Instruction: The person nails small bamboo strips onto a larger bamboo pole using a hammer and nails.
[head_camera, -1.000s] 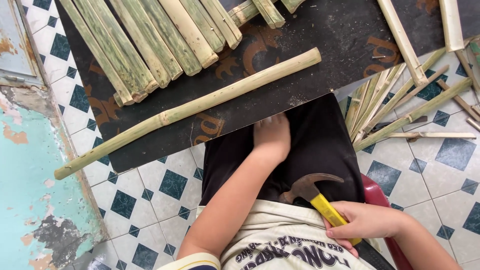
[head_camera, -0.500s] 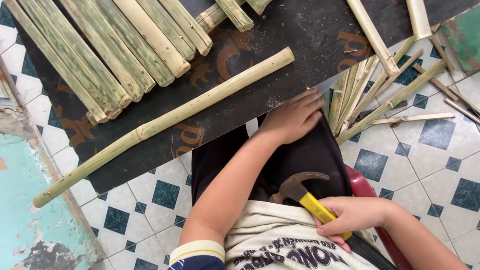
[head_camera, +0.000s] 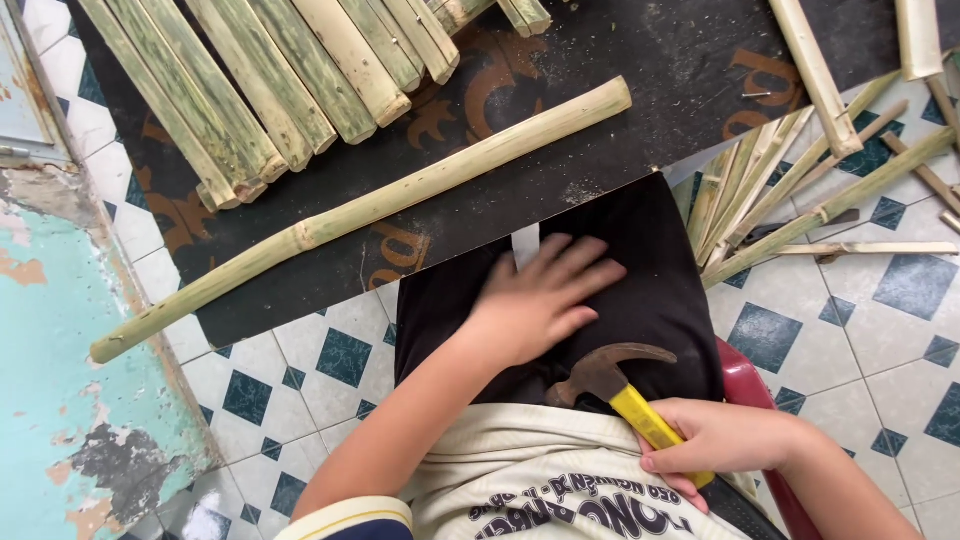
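Right hand (head_camera: 725, 440) clamped round yellow-handled claw hammer (head_camera: 622, 390), resting on lap. Left hand (head_camera: 540, 295) spread flat on black-clad knee, empty. 1 bamboo pole (head_camera: 360, 213) loose on dark mat (head_camera: 620, 120), untouched; no hammering underway.

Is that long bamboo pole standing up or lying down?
Lying down. The long bamboo pole rests flat, slanting across the dark mat, with no hand touching it.
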